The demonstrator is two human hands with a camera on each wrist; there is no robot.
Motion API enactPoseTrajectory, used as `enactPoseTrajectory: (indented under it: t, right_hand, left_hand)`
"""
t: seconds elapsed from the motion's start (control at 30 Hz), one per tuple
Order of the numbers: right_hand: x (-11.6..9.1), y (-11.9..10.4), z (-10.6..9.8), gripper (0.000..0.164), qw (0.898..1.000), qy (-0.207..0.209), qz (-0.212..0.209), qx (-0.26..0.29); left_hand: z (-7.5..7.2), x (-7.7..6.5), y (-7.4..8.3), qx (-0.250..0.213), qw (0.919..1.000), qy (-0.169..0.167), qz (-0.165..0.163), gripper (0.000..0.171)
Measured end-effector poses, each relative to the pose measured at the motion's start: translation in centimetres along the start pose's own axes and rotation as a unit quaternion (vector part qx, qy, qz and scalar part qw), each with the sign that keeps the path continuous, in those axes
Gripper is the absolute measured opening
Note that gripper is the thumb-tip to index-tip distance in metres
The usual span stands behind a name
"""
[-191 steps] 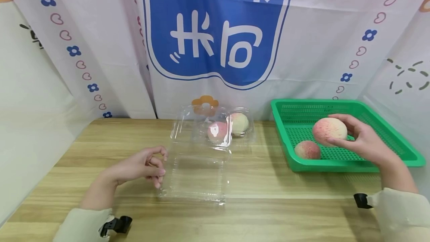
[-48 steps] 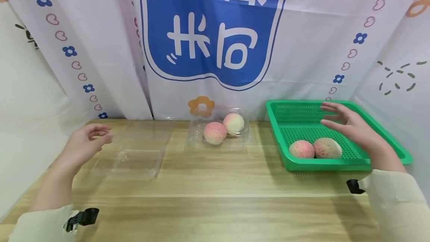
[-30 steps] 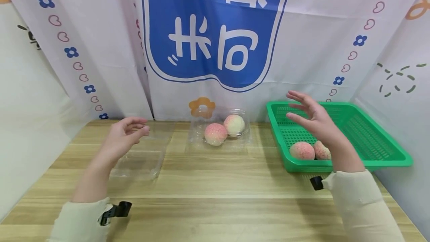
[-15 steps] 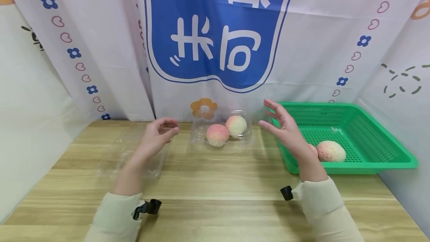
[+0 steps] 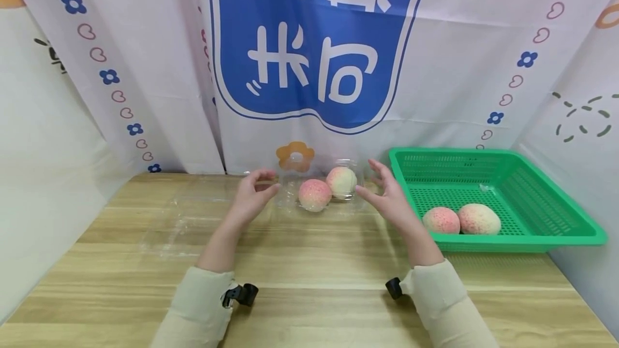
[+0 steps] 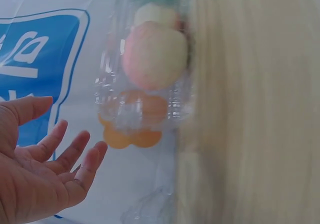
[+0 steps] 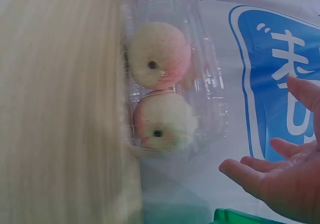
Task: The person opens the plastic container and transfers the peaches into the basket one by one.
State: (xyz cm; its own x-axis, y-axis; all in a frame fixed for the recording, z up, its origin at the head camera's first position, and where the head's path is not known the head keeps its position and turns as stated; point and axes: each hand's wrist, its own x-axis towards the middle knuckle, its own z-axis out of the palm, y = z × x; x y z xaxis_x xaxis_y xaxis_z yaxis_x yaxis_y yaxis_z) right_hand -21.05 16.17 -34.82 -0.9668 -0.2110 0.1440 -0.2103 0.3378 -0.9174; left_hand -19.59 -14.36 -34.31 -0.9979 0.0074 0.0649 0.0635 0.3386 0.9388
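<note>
A clear plastic clamshell box [image 5: 290,197] stands at the back middle of the table against the cloth. Inside it are two pink-and-cream peaches, a pinker one [image 5: 315,195] in front and a paler one [image 5: 342,182] behind; the right wrist view shows a dark stem hollow on each. My left hand [image 5: 251,197] is just off the box's left end, fingers loosely bent and holding nothing. At the other end, my right hand [image 5: 389,197] has its fingers spread, thumb tip close to the box's right side. Both palms face the box.
A second clear plastic container [image 5: 186,224] lies opened out on the table's left, partly behind the left forearm. To the right, a green basket [image 5: 556,240] holds two peaches, one pinker [image 5: 441,220], one paler [image 5: 480,219]. A printed cloth [image 5: 435,95] hangs behind.
Earlier my right hand held a peach over the basket; that peach now lies there. The opened container has shifted left from the middle. Both hands have since come inward to the box's ends.
</note>
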Motion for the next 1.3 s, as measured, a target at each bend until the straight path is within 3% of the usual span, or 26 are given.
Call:
enactPoseTrajectory:
  t: [0.23, 0.5, 0.77, 1.07, 1.3]
  right_hand:
    - [0.3, 0.9, 1.0, 0.084, 0.999, -0.007, 0.043, -0.011]
    - [0.7, 2.0, 1.8, 0.094, 0.995, -0.02, 0.093, 0.004]
    - [0.8, 2.8, 1.8, 0.097, 0.992, -0.041, 0.113, 0.028]
    - [0.9, 3.4, 1.8, 0.103, 0.985, -0.11, 0.133, -0.015]
    - [1.0, 3.5, 1.7, 0.099, 0.987, -0.109, 0.117, -0.022]
  left_hand:
    - [0.9, 0.3, -1.0, 0.003, 0.9994, -0.002, -0.035, 0.057]
    - [1.5, 0.4, -1.8, 0.021, 0.9989, -0.014, -0.039, 0.07]
    - [1.7, 0.6, -2.2, 0.01, 0.9977, -0.035, -0.057, 0.076]
    - [1.5, 1.1, -3.7, -0.043, 0.9928, -0.084, -0.073, 0.087]
    - [1.4, 1.2, -4.0, -0.06, 0.9918, -0.091, -0.067, 0.083]
